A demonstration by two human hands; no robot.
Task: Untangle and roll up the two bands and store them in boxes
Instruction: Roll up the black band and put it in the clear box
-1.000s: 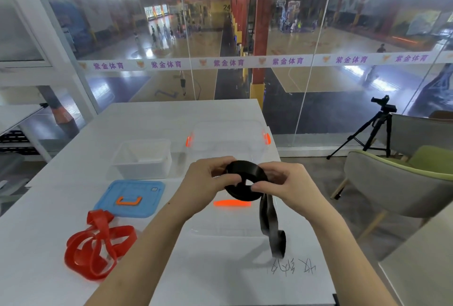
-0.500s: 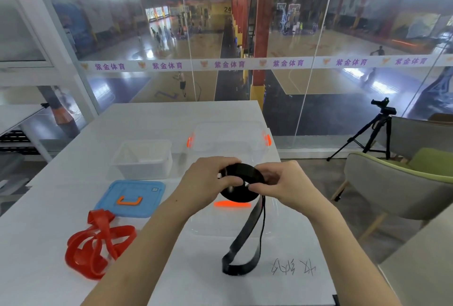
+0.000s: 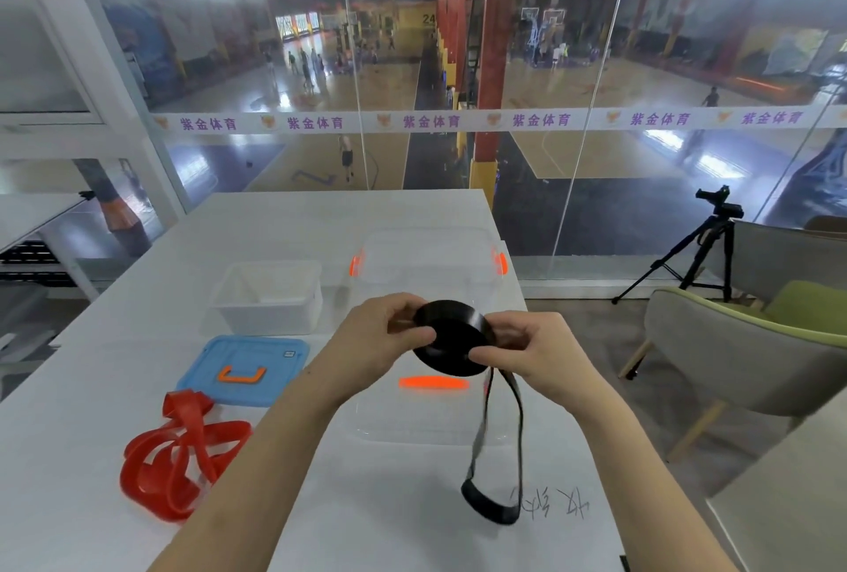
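A black band [image 3: 451,344], mostly rolled, is pinched between the left hand [image 3: 382,338] and the right hand [image 3: 534,354] above a white table [image 3: 114,388]; its loose end hangs down. A tangled red band [image 3: 176,461] lies on the table near a blue lid [image 3: 245,370], a white box [image 3: 268,296] and a clear box [image 3: 426,255]. Beyond glass walls, a sports hall is seen.

The white table [image 3: 91,388] bears a red band [image 3: 183,409], blue lid [image 3: 256,351], white box [image 3: 268,315], clear box [image 3: 426,260] and clear lid [image 3: 431,420].
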